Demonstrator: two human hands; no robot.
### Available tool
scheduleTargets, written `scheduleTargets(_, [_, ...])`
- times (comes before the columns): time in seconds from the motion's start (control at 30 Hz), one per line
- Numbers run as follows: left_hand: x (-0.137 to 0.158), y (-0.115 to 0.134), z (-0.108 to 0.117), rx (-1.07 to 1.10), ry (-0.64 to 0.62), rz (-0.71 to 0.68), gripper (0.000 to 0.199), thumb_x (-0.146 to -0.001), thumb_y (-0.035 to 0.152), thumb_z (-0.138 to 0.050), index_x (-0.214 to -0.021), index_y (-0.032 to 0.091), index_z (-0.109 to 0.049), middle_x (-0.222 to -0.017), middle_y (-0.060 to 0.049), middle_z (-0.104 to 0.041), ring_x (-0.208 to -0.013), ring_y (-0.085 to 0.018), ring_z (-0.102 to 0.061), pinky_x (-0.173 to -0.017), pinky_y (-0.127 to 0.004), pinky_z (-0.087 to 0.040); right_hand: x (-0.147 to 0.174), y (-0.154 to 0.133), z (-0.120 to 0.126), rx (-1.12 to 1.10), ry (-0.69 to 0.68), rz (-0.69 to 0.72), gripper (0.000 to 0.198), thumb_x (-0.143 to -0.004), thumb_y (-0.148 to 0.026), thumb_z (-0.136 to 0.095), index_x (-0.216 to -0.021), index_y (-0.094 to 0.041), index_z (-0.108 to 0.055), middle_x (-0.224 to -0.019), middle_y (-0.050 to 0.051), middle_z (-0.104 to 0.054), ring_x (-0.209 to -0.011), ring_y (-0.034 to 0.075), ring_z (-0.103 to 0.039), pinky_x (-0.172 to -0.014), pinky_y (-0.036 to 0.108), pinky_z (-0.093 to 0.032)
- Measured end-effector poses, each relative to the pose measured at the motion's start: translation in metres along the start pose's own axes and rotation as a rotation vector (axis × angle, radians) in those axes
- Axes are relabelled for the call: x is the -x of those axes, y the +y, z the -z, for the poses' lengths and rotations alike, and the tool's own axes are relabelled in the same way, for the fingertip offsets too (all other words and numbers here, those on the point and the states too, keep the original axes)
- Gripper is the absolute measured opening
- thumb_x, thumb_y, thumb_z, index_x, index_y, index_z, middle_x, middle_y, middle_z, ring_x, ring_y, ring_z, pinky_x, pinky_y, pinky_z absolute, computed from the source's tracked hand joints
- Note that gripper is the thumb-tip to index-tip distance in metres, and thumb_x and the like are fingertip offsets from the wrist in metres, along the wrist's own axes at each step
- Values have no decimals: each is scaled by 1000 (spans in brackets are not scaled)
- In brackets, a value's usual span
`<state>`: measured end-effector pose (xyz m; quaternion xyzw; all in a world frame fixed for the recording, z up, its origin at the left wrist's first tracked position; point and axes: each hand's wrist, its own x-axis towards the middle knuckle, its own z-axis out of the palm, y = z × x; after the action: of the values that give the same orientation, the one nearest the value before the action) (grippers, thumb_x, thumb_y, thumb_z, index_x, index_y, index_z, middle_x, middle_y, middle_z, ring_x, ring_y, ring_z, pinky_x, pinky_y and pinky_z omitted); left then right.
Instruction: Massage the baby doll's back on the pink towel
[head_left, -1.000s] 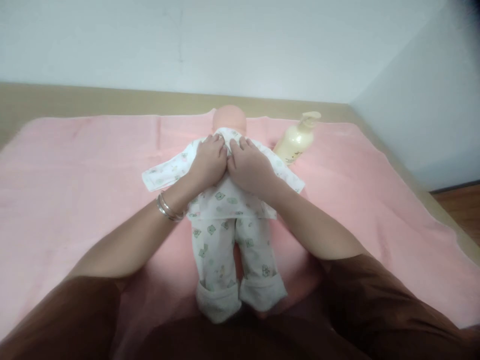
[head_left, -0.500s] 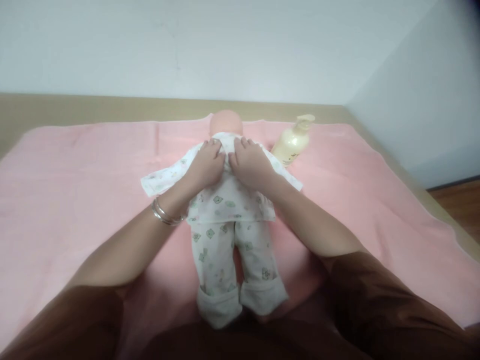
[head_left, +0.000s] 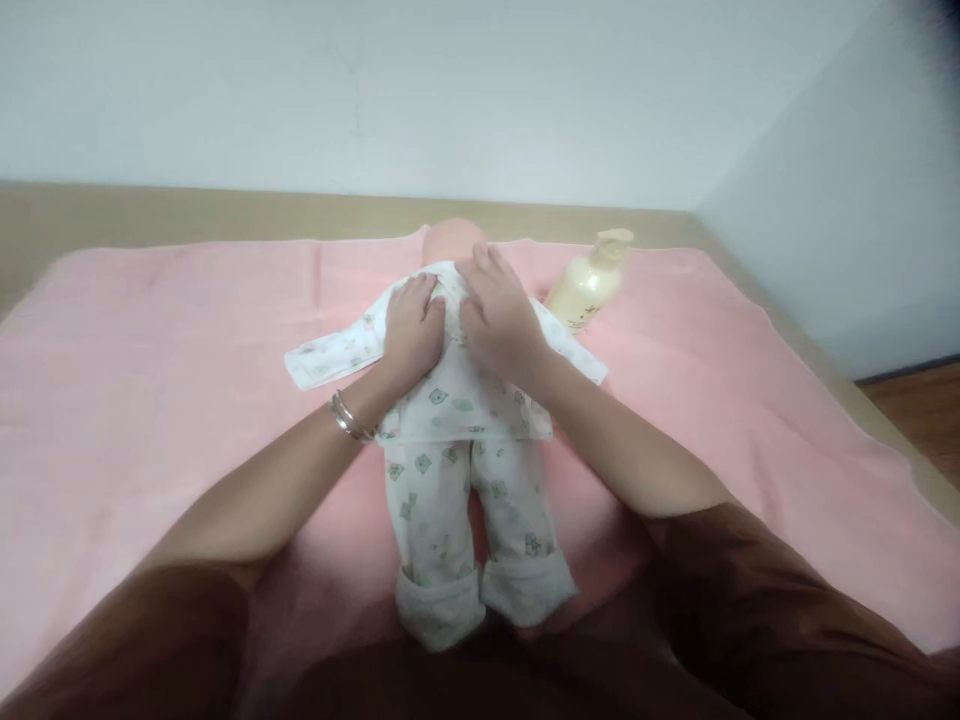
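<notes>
A baby doll [head_left: 455, 238] lies lengthwise in front of me, its bald head at the far end. It wears a white printed top [head_left: 457, 405] and matching trousers [head_left: 435, 500] with turned-up cuffs. My left hand [head_left: 411, 325] rests on the left side of the top near the shoulder, fingers laid out and thumb inward. On the right side, my right hand [head_left: 504, 315] lies over the top's upper part, its fingers stretched toward the neck and head. Neither hand grips the cloth visibly. Which side of the doll faces up I cannot tell.
A pale yellow pump bottle [head_left: 585, 288] leans at a tilt to the right of the doll, near its sleeve. Under everything spreads a pink cloth [head_left: 187, 400] over a tan surface [head_left: 262, 210]. Behind it rises a pale wall [head_left: 480, 100].
My right hand has slid forward toward the doll's head, its fingers reaching farther. The left hand has shifted slightly and its fingers lie flatter. The doll and bottle look almost unmoved.
</notes>
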<state>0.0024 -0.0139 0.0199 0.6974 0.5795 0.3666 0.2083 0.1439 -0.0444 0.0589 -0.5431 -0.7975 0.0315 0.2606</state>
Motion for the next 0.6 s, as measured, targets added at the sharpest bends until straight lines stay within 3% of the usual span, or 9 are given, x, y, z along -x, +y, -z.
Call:
scheduleTargets(0.13, [-1,-6,-2,46,30,-15,52,-96,28,-39,-140,13,-63,-155,-12,-57,-150,-26,-48,-135,-45,-30,1,10,-29,31,-30,-8,53,-103,-24,-31,-149,-9,-52,-163,20,-45,-155,36,-38,-128,61,-33])
scheduleTargets(0.27, [0,-8,-2,59,51,-64,47,-96,29,-39,-132,17,-67,-149,-11,-62,-143,-27,-54,-130,-47,-38,-1,11,-15,-3,25,56,53,-99,-21,-33,-148,-14,-53,-166,15,-41,-159,32,-34,-130,59,-33])
scheduleTargets(0.4, [-1,-8,-3,51,60,-49,46,-94,29,-40,-130,17,-67,-148,-10,-63,-142,-27,-54,-130,-47,-38,-3,14,-12,-21,93,46,54,-99,-21,-34,-150,-22,-51,-168,8,-40,-161,31,-29,-131,62,-29])
scheduleTargets(0.6, [-2,-9,-5,74,68,-80,40,-96,28,-39,-121,19,-70,-139,-10,-68,-133,-26,-59,-125,-47,-42,4,4,-17,-47,-86,30,55,-99,-19,-35,-150,-10,-51,-165,18,-43,-158,35,-36,-131,62,-31])
